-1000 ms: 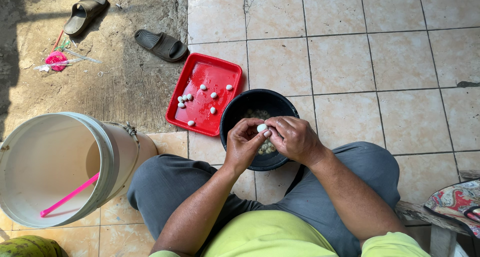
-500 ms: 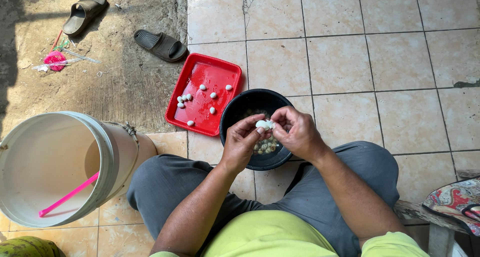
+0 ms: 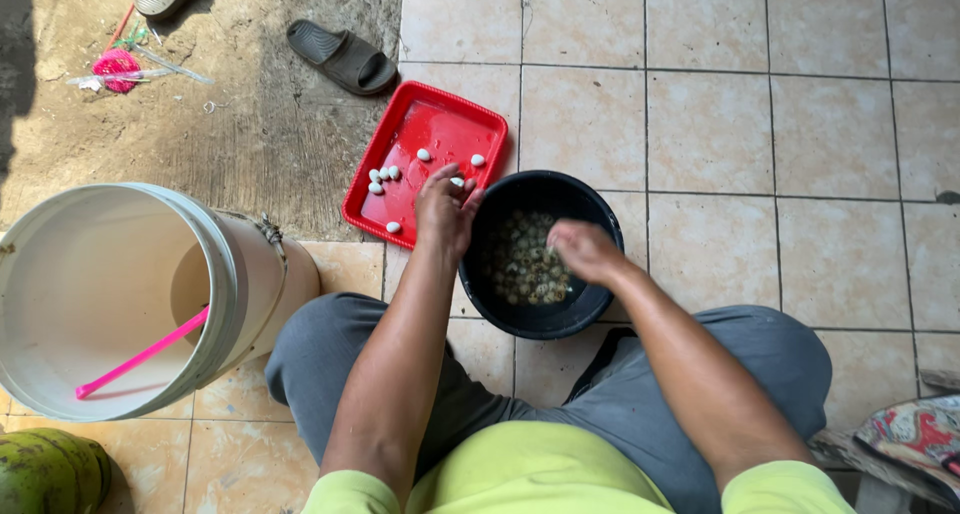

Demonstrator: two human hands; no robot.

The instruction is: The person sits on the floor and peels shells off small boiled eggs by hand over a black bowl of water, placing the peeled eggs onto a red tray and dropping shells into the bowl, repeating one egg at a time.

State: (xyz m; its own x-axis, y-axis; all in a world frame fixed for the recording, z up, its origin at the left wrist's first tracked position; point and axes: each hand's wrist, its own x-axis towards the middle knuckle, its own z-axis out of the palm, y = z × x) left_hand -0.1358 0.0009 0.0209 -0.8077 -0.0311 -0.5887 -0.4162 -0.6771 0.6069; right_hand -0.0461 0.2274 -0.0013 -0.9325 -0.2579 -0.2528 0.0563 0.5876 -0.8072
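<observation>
White peeled clove (image 3: pixel 457 182): small, light, likely slippery, being pinched at its sides by left hand (image 3: pixel 443 209) over red tray (image 3: pixel 480 121); right hand (image 3: pixel 583 251) reaching, grip unclear, into adjacent black bowl (image 3: pixel 590 200).

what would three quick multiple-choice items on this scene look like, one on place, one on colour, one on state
1. Where does the left hand reach?
A. over the red tray
B. into the white bucket
C. onto a sandal

2. What colour is the stick in the white bucket?
A. blue
B. pink
C. black

3. How is the right hand placed?
A. flat on the tiles
B. on the knee
C. inside the black bowl

Answers:
1 A, its fingers lie over the tray's near edge by the white pieces.
2 B, the pink stick leans inside.
3 C, it sits over the bowl's contents.
</observation>
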